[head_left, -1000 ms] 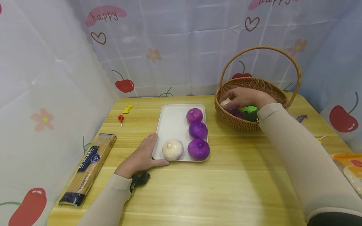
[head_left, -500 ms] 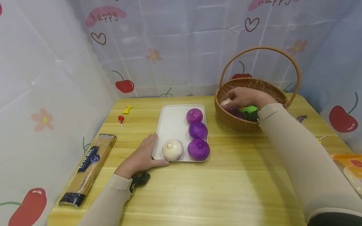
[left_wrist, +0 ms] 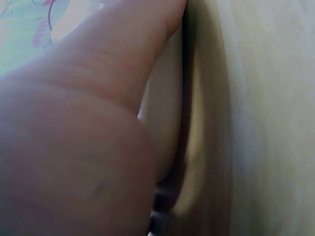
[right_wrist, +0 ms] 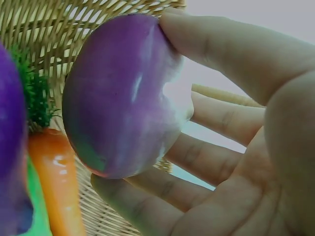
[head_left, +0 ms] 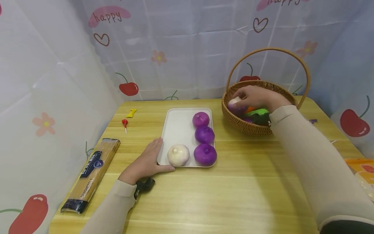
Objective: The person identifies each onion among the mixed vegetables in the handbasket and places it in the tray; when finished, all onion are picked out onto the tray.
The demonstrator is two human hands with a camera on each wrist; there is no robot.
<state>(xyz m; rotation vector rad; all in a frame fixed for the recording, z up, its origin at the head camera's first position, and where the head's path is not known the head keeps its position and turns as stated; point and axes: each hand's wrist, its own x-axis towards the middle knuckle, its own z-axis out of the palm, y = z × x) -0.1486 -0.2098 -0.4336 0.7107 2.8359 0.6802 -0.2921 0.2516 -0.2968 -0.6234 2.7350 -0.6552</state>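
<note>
In the head view my right hand is over the left part of the wicker basket. It grips a purple-and-white onion between thumb and fingertips, the white end towards the palm in the right wrist view. My left hand rests at the near left corner of a white tray, fingers straight along its side and thumb along its front edge. On the tray, three purple onions form a column on the right, and a white onion sits near the front.
An orange carrot and green vegetables lie in the basket, whose tall handle arches above. A spaghetti pack, red lollipop and yellow candy lie on the left; an orange package is at the right edge.
My right hand has risen slightly inside the basket and the onion in its grip has come up with it, showing more purple. The left hand and tray have not moved.
</note>
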